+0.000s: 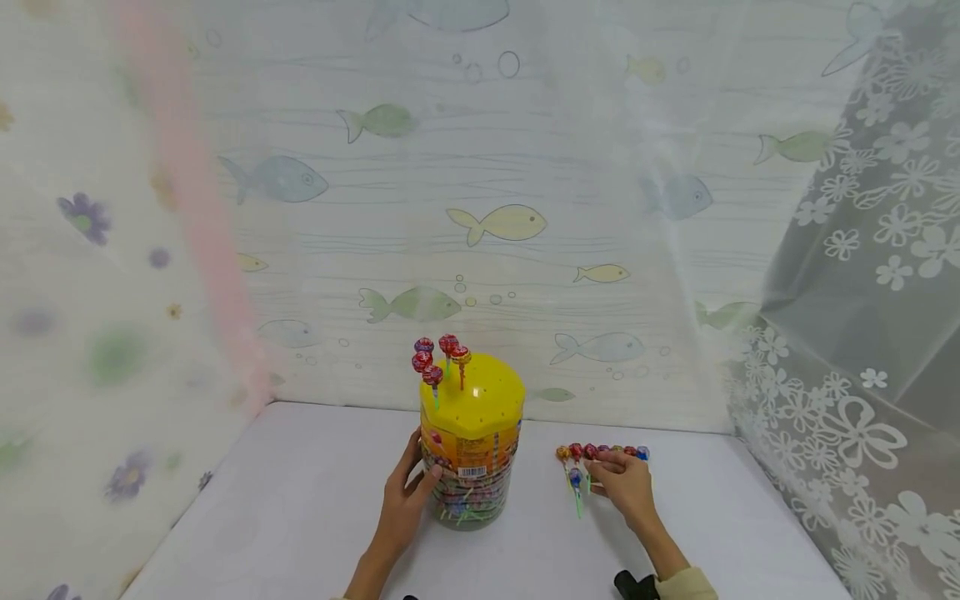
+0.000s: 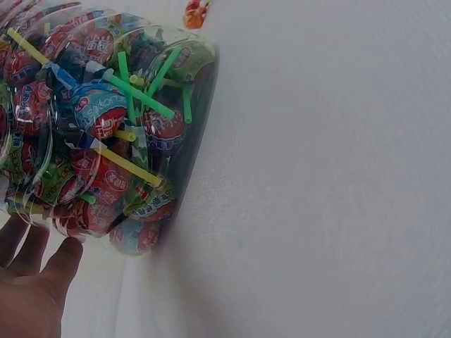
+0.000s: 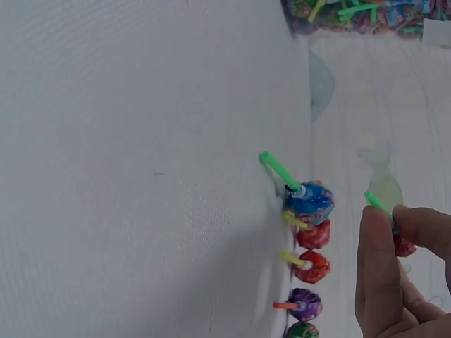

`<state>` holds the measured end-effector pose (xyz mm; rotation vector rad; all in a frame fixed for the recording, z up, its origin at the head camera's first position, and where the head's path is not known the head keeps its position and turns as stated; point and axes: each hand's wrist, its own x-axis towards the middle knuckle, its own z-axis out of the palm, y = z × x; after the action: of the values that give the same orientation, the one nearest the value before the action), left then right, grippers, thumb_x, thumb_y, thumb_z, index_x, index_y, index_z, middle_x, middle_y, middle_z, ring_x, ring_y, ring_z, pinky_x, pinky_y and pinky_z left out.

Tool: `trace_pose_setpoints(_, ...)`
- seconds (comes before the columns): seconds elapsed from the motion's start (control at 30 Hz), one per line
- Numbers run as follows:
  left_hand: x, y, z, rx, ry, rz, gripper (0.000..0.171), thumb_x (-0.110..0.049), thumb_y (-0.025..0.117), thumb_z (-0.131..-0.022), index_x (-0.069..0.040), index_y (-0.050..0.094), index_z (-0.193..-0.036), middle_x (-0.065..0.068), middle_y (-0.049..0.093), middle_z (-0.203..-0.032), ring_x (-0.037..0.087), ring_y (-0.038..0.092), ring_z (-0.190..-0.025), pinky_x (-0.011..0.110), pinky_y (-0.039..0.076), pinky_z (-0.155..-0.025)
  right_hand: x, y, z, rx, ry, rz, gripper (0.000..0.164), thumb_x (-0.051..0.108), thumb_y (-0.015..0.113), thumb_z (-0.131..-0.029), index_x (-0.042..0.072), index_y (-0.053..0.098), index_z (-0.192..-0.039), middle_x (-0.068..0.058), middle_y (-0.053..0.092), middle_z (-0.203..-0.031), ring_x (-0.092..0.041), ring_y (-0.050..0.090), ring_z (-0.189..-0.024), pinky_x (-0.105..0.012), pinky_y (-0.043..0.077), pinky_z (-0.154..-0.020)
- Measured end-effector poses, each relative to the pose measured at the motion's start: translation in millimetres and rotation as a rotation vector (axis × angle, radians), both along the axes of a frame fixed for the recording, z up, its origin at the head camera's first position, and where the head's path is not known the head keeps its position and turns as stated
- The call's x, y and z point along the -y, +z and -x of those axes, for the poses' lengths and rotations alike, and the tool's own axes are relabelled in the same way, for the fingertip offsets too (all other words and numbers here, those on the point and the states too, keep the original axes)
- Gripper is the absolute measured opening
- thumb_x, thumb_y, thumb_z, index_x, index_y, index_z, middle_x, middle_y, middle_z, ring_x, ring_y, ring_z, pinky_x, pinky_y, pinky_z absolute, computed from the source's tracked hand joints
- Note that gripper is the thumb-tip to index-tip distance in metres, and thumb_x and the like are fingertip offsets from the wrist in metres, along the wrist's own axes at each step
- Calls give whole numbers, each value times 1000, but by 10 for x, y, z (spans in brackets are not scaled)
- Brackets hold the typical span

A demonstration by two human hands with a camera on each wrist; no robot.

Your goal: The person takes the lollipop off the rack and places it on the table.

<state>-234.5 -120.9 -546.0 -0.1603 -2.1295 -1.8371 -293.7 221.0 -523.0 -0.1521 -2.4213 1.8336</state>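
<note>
A clear jar [image 1: 471, 500] packed with wrapped lollipops stands upright on the table. Its yellow lid [image 1: 491, 400] has small holes, and several lollipops [image 1: 422, 361] stand in it, heads up, towards the left and back. My left hand [image 1: 403, 504] holds the jar's left side, thumb in front and fingers partly hidden behind. Right of the jar, my right hand [image 1: 628, 487] pinches a red-wrapped lollipop [image 3: 404, 245] by its green stick between thumb and fingers. Close by it lies a row of lollipops [image 1: 575, 451], with a blue one [image 1: 575, 477] on a green stick in front.
A white cloth covers the table [image 1: 285, 508]. A fish-printed sheet [image 1: 510, 223] rises behind it, a flowered sheet stands at left, and a translucent flower-patterned sheet [image 1: 862, 433] hangs at right.
</note>
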Motion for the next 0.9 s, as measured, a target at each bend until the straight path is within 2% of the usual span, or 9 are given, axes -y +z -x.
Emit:
trace_pose_setpoints(0.17,-4,-11,4,22,9,-1,69,-30,59,-103,-21,25,-163,13,33,-164,39,37,-147,66,35,-114,-29,-41,20,42,20,-72,32,5,72,-93,-16,63,-115,-18,75,-93,-23,74,-77,-31,63,-62)
trace_pose_setpoints(0.4,-12,-26,17,34,12,-3,70,-31,59,-103,-20,25,-163,13,33,-164,40,37,-147,66,35,-114,-61,-109,58,85,44,-187,29,4,73,-89,-16,65,-109,-13,72,-82,-18,69,-64,-31,61,-58)
trace_pose_setpoints(0.57,-17,-29,21,42,10,-6,70,-32,59,-103,-21,24,-163,12,33,-165,39,36,-148,66,34,-114,-79,-167,75,98,67,-264,26,4,75,-85,-14,65,-101,-12,72,-80,-15,66,-65,-29,58,-57)
trace_pose_setpoints(0.9,-15,-16,11,42,15,-7,69,-32,59,-103,-24,25,-163,11,34,-164,38,37,-148,66,34,-115,-76,-181,78,139,88,-298,28,4,74,-84,-14,65,-102,-14,71,-85,-15,65,-65,-30,58,-57)
